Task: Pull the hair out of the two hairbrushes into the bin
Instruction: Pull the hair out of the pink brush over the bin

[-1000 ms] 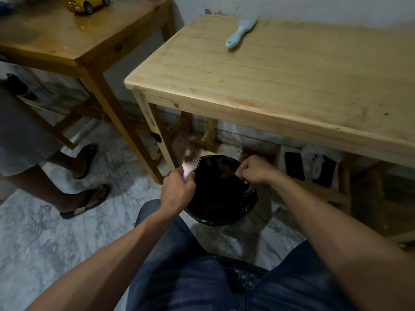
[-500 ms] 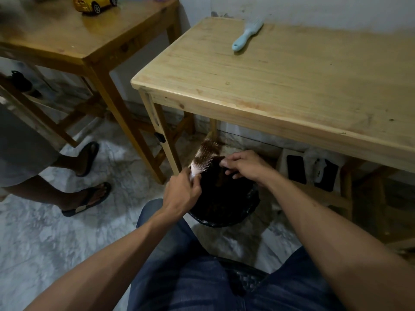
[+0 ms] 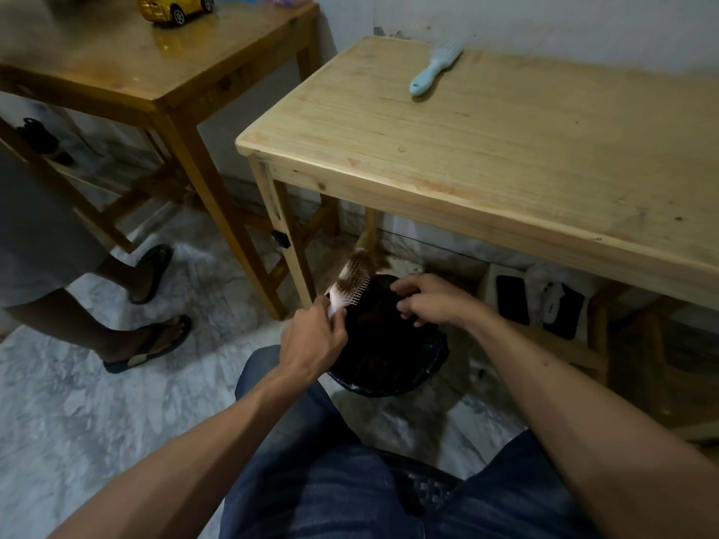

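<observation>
Pale wood is being shown across the right and upper middle of the frame as the worktop (image 3: 505,157), with a light blue brush (image 3: 435,68) lying near its far edge, well apart from both hands. A darker wooden table (image 3: 116,60) is seen at the upper left, carrying a yellow toy car (image 3: 173,7). Sandalled feet (image 3: 151,344) of another person are being planted on the marble floor at the left. The worktop's leg is standing just beside the bin (image 3: 389,344), at lower centre.

Compared with half a second ago, the right hand (image 3: 432,301) is being spread over the bin, fingers loosened and holding nothing visible. The white hairbrush (image 3: 352,284), matted with brown hair (image 3: 369,260), is being gripped by its handle in the left hand (image 3: 315,340), its head tilted above the bin's left rim, just beside the right fingertips.
</observation>
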{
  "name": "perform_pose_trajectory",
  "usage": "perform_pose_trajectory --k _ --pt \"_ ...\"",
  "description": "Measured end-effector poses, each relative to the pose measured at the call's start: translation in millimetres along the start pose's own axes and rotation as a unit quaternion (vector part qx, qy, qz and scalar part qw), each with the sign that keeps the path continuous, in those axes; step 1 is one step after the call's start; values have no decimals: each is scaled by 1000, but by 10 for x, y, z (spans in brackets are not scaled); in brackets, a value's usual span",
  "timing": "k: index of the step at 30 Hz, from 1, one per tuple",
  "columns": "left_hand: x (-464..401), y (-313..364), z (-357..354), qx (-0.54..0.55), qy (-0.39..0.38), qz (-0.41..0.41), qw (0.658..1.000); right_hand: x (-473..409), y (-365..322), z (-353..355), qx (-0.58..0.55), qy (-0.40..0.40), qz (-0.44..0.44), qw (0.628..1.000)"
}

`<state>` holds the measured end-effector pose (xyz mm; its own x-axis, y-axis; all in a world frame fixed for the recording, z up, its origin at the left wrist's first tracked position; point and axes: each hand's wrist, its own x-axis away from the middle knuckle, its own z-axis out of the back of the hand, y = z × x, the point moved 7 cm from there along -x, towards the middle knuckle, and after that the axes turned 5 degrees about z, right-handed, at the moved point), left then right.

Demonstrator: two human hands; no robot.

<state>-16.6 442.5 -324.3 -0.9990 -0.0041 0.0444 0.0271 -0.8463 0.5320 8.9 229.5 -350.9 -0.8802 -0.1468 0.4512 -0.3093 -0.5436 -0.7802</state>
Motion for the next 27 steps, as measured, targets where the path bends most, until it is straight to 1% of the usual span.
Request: perform_pose_trajectory --k 2,3,4,6,8,13,15,19,22,23,24,27 --pt "48 55 1 -18 7 -27 999 -17 -59 -91 -122 -5 -3 992" --pt "69 77 4 -26 12 -36 999 -21 -87 -119 -161 -7 -1 987" --pt "84 95 4 -30 15 -45 998 -21 -108 -139 -172 -9 3 985" --pt "98 117 8 -31 17 -52 998 -10 -139 -158 -141 -5 18 990" --pt "77 89 23 -17 15 -35 999 -1 -168 -137 -103 17 45 993" --pt "-28 -140 91 -15 10 36 999 74 -170 77 -97 64 69 991" --pt "-52 -204 100 -17 6 47 999 98 -147 151 -98 72 70 990" --pt "-40 -149 60 -24 6 36 999 84 -103 169 -69 64 57 994" --pt "-3 -32 46 -39 12 -1 999 37 -48 51 -2 4 22 1000" --pt "6 0 46 -49 14 -15 999 15 -43 9 -2 -10 14 1000" --pt "16 30 51 -56 16 -29 998 -2 -55 -20 -21 -10 9 1000" --pt "46 83 53 -73 24 -55 996 -47 -111 -71 -122 20 8 992"
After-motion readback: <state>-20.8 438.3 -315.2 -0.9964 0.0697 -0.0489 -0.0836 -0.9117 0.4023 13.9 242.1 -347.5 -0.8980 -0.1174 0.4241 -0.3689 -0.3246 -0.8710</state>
